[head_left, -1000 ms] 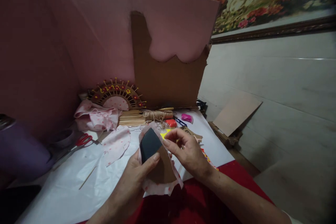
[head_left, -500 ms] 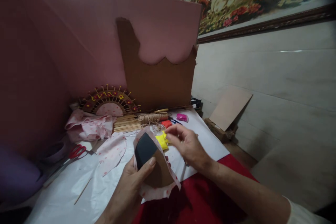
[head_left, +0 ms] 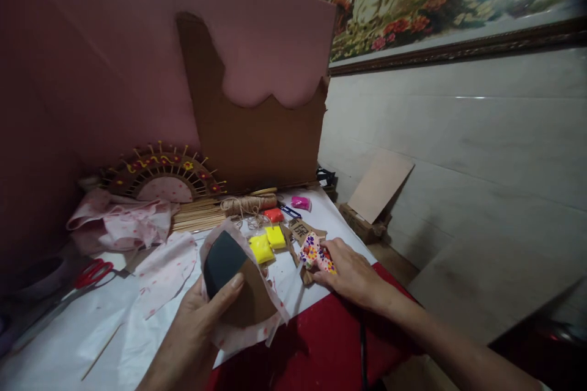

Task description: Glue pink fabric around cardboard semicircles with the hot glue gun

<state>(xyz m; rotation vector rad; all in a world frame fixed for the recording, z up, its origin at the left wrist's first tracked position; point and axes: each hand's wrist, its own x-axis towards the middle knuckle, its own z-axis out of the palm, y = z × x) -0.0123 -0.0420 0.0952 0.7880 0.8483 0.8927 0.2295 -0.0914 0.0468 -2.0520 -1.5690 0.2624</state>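
Note:
My left hand (head_left: 197,317) grips a cardboard piece (head_left: 252,299) with a dark blue-black patch on its upper part. Pink spotted fabric (head_left: 229,337) lies behind the cardboard and sticks out around its edges. My left thumb presses on the face of the cardboard. To the right, my right hand (head_left: 343,272) is closed around a flower-patterned glue gun (head_left: 316,250), low over the table beside some cardboard scraps (head_left: 306,229). A black cord (head_left: 364,348) hangs below that hand. Two yellow packets (head_left: 261,248) lie between the hands.
Red scissors (head_left: 94,273), a cut fabric piece (head_left: 167,269) and a thin stick (head_left: 101,351) lie at left. Farther back are a decorated half-round fan (head_left: 165,171), wooden sticks (head_left: 195,215), a twine roll (head_left: 252,203), and red (head_left: 274,214) and pink (head_left: 301,202) packets. Cardboard (head_left: 261,140) stands behind.
My right hand has moved from near the yellow packets down and right, and now holds the glue gun. My left hand still holds the cardboard and fabric. The view has turned rightward.

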